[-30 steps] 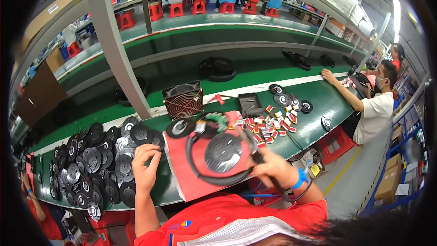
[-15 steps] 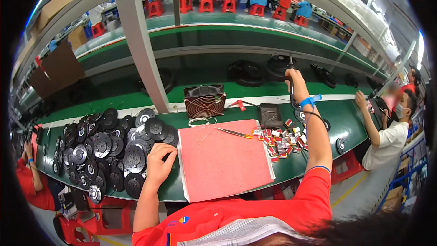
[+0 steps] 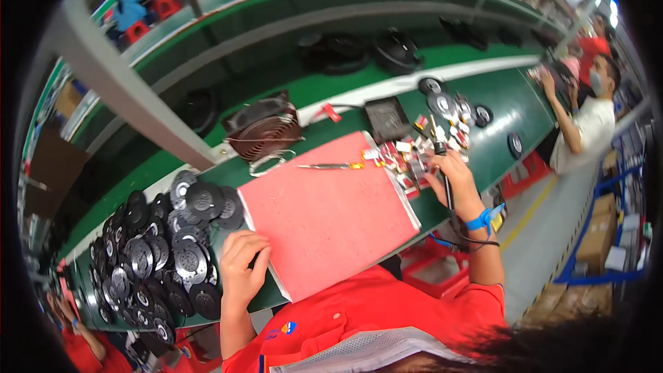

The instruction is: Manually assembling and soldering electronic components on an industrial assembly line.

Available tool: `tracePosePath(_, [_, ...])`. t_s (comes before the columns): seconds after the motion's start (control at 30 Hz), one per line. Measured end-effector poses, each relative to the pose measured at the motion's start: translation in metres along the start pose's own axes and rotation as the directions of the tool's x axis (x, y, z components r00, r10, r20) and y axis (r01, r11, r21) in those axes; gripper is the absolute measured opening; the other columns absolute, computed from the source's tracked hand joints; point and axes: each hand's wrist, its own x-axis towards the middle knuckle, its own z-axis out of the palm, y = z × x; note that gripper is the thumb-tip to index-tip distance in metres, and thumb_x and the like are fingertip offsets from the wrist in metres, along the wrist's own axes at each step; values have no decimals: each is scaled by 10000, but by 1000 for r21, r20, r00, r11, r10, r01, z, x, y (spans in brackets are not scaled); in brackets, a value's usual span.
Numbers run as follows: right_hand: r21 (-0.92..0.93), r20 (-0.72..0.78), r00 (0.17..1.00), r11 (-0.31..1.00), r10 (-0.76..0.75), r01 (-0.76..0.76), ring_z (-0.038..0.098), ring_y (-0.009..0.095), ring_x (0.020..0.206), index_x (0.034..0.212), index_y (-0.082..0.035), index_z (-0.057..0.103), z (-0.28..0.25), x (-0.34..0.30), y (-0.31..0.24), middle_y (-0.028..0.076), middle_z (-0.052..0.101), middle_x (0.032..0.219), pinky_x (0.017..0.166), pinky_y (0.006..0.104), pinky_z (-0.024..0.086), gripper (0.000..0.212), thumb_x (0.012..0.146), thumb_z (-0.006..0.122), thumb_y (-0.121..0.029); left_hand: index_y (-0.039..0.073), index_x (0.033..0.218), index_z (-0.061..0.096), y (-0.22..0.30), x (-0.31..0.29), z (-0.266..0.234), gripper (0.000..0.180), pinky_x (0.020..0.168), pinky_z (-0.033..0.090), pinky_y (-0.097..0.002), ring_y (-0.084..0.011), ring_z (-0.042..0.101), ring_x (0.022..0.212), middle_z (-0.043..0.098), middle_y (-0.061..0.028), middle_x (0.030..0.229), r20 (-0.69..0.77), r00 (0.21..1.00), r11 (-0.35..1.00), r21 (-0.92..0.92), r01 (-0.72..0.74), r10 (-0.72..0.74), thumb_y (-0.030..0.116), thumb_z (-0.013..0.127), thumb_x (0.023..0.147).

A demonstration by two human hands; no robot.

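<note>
— So, where does the corded tool (image 3: pixel 440 146) lie?
— Upright in the right hand (image 3: pixel 456 174), fingers wrapped round its grip; long axis points away from the body, tip beyond the fingers, beside red-and-white parts (image 3: pixel 403 146).
— Left hand (image 3: pixel 243 262)?
— Farther off, curled by the pink mat (image 3: pixel 324 221); cannot tell whether it holds anything.
— Appearance?
— Slim, black-handled, pale-tipped; dark cable (image 3: pixel 449 197) below.

Soldering iron (image 3: pixel 440 146) in right fingers (image 3: pixel 453 163): metal barrel (image 3: pixel 433 126), plastic-looking handle (image 3: pixel 447 183). Pink mat (image 3: pixel 328 224) right of left fingers (image 3: pixel 247 242): matt, paper-like. Black discs (image 3: pixel 204 200) left of them: glossy plastic. Worktop (image 3: pixel 518 103): smooth, glossy.
</note>
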Motion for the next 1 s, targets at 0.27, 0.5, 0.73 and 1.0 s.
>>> tracePosePath(0.27, [-73, -122, 989, 993, 89, -98, 594, 325, 969, 945, -40, 553, 14, -43, 4, 134, 649, 1105, 812, 377, 486, 288, 716, 689, 69, -8, 785, 627, 11, 1, -1, 136, 759, 478, -362, -291, 611, 860, 653, -114, 847, 75, 995, 997, 0, -72, 72, -66, 683, 676])
tracePosePath(0.5, [-148, -77, 996, 988, 32, -43, 593, 293, 894, 959, -74, 573, 14, -35, 12, 97, 637, 933, 775, 377, 480, 250, 750, 668, 23, 17, 865, 641, 26, 26, -112, 219, 786, 459, -396, -337, 588, 892, 638, -144, 915, 397, 914, 899, 426, -106, -80, 55, 722, 666])
tracePosePath(0.73, [-102, -206, 978, 994, 28, -49, 580, 283, 755, 919, -52, 579, 21, -32, 14, 95, 606, 804, 664, 363, 480, 258, 716, 698, 54, -23, 904, 645, -174, 130, -134, 186, 778, 489, -403, -347, 622, 876, 639, -208, 893, 222, 946, 831, 550, 80, -237, 78, 644, 748])
tracePosePath(1.0, [-115, -265, 964, 993, -28, -3, 537, 306, 749, 933, -65, 576, 28, -31, 20, 114, 530, 782, 652, 376, 457, 269, 707, 670, 45, 16, 963, 619, -340, 161, -85, 191, 841, 452, -427, -357, 574, 972, 631, -188, 999, 351, 936, 925, 360, -120, -15, 140, 603, 819])
